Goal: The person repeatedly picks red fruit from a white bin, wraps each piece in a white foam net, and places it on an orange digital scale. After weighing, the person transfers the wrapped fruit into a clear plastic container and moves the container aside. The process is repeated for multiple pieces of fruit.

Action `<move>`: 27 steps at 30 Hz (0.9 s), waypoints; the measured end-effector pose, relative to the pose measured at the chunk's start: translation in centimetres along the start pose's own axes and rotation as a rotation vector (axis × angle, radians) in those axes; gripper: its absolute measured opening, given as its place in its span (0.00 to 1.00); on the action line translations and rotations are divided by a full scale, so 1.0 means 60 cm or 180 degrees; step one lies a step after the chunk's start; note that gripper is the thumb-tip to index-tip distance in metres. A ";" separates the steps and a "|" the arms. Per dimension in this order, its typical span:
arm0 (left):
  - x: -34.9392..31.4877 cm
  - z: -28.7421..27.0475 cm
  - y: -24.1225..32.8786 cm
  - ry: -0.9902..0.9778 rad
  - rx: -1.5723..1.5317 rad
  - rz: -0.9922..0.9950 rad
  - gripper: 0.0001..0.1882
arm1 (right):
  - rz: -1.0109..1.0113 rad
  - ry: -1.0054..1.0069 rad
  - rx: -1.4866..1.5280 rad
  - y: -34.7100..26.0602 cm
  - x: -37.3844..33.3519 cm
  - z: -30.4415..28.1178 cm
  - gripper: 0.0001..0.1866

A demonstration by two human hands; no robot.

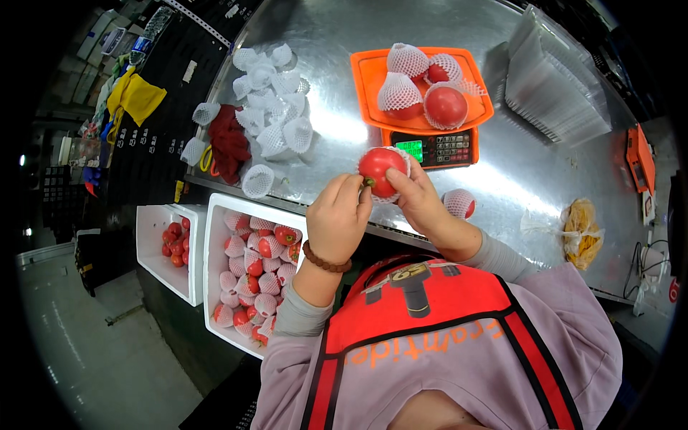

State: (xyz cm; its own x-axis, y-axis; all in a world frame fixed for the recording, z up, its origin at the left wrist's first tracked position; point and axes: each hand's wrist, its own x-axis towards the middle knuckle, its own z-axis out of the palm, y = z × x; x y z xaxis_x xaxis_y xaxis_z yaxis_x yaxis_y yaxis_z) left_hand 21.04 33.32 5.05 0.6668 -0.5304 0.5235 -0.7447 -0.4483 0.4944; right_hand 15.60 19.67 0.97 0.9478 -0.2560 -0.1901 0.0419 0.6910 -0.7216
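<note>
A red tomato [377, 169] sits partly in a white foam net sleeve, in front of the orange scale [437, 149]. My right hand [423, 204] grips it from the right, thumb on its skin. From the left, my left hand [334, 218] pinches at the green stem [368, 182] with its fingertips closed. On the scale's orange tray [369, 93] rest several tomatoes [446, 107] in foam nets. Another netted tomato [459, 203] lies on the metal table [337, 79], just right of my right hand.
Loose foam nets [272, 100] cover the table's left part, beside a dark red cloth [228, 143] and yellow-handled scissors [207, 160]. A white foam box [215, 265] of netted tomatoes and a smaller box [188, 283] stand lower left. Clear plastic containers [552, 79] are stacked right; a yellow bag [582, 233] lies nearer.
</note>
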 end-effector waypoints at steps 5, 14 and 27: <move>-0.001 0.008 -0.004 -0.0267 0.0377 -0.0145 0.07 | -0.0325 0.0001 -0.0856 0.001 0.006 -0.002 0.25; -0.014 0.029 -0.037 -0.0401 -0.1428 -0.1302 0.04 | -0.0839 -0.0156 -0.1120 0.007 0.009 0.001 0.29; -0.009 -0.053 0.001 -0.1763 -0.2674 -0.1040 0.05 | -0.0583 -0.0299 -0.0774 0.004 0.015 -0.036 0.34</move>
State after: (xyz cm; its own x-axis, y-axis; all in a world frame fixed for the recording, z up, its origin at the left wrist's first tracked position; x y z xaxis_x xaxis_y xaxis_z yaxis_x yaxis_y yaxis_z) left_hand 20.71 35.88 7.02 0.5681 -0.8229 -0.0064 -0.1322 -0.0990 0.9863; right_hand 15.77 18.14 -0.85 0.9570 -0.2899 0.0119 0.1486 0.4545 -0.8782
